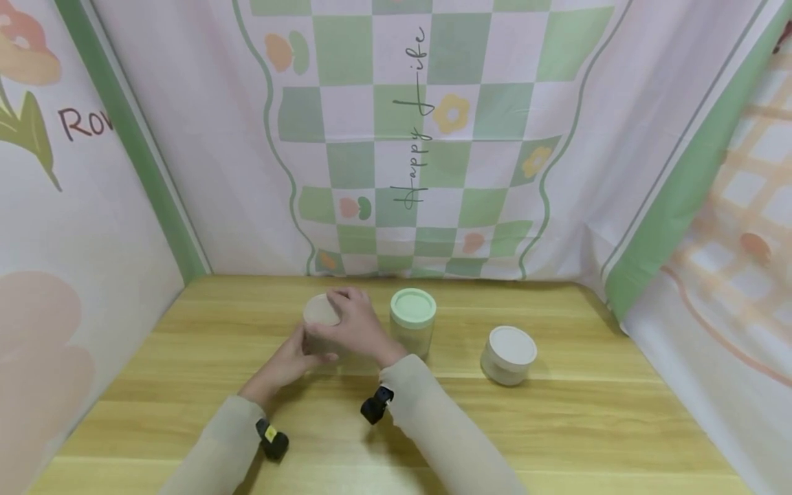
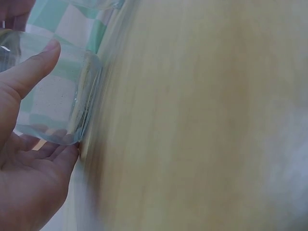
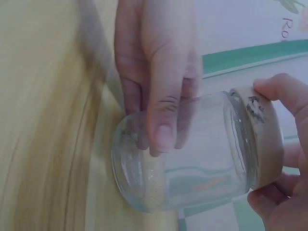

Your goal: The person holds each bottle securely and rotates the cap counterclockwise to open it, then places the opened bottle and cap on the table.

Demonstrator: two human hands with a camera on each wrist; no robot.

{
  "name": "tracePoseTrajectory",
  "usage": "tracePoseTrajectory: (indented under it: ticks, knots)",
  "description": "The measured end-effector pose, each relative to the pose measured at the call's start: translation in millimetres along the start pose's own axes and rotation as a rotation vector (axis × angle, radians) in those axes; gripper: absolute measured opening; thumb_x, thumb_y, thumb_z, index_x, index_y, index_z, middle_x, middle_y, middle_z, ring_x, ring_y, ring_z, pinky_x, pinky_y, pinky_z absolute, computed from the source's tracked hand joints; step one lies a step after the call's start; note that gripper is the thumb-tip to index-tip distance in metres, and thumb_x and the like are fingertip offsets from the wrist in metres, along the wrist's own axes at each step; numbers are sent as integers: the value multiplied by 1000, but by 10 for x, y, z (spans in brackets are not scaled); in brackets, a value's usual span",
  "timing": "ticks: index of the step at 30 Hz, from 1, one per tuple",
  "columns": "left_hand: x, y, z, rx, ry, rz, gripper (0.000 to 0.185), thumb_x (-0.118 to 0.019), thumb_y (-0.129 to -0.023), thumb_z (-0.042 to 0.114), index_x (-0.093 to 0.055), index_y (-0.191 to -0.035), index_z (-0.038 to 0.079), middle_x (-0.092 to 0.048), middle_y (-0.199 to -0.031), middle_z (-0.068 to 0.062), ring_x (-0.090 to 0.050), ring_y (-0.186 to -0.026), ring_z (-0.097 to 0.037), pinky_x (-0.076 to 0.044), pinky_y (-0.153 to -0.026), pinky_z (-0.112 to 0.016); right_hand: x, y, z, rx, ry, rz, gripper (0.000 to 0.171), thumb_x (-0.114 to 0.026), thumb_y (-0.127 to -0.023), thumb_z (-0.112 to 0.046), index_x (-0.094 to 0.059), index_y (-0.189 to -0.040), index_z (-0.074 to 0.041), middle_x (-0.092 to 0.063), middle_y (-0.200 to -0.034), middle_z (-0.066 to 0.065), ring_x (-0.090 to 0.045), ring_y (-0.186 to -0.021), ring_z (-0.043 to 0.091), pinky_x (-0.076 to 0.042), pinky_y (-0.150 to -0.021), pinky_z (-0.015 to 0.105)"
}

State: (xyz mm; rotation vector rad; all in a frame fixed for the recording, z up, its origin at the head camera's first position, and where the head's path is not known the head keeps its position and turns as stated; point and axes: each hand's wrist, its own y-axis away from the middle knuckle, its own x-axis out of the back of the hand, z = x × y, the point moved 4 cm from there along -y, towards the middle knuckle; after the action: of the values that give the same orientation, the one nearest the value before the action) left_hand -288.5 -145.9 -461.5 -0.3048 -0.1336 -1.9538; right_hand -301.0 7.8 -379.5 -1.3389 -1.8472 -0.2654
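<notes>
Both hands close on a clear glass jar near the back left of the wooden table. The right hand curls its fingers over the beige lid, while the left hand wraps the glass body, thumb across the wall. The work appears to be at the lid-turning stage; the next move likely calls for a firm counter-hold below. A green-lidded jar stands just beside, a white-lidded jar further right.
</notes>
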Motion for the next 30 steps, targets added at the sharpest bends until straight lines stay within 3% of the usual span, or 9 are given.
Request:
tracePoseTrajectory:
  ticks: [4, 12, 16, 22, 25, 30]
  knots:
    - [0, 1, 2, -3, -3, 3, 100, -75, -92, 22, -1, -160, 13, -10, -165, -13, -15, -149, -38, -17, -117, -60, 8, -18, 24, 25, -46, -48, 76, -74, -88, -44, -48, -148, -5, -44, -152, 10, -37, -136, 33, -46, -100, 46]
    - [1, -10, -22, -3, -6, -8, 101, -75, -92, 24, -1, -161, 14, -7, -166, -12, -12, -150, -37, -14, -117, -59, 29, -13, 41, 50, -94, -114, 76, -73, -88, -34, -42, -152, -8, -33, -160, 11, -30, -144, 35, -35, -112, 51]
    - [7, -7, -21, 5, -6, -1, 101, -75, -92, 24, -2, -161, 14, -7, -166, -14, -11, -150, -38, -14, -117, -60, 39, -10, 33, 70, -104, -119, 77, -71, -89, -35, -39, -154, -9, -28, -162, 8, -29, -146, 31, -35, -113, 50]
    - [8, 3, -15, 2, -4, -5, 99, -74, -94, 22, -2, -161, 13, -7, -166, -13, -10, -150, -37, -12, -117, -61, 24, -10, 43, 80, -122, -119, 90, -71, -91, -42, -21, -160, -15, -10, -166, 1, -13, -151, 23, -28, -116, 52]
    - [2, 6, -11, -13, -2, -10, 96, -73, -94, 20, -4, -160, 14, -7, -166, -10, -7, -150, -35, -9, -117, -62, 12, -14, 33, 76, -86, -97, 96, -72, -90, -50, -18, -161, -16, -8, -166, 1, -10, -152, 24, -23, -117, 54]
    - [-5, -15, 0, -77, 1, -24, 92, -73, -93, 16, -10, -160, 16, -12, -165, -7, -9, -150, -34, -8, -117, -64, -7, -24, -12, 76, 107, -71, 103, -69, -85, -64, -21, -160, -12, -15, -165, 8, -16, -151, 28, -22, -117, 58]
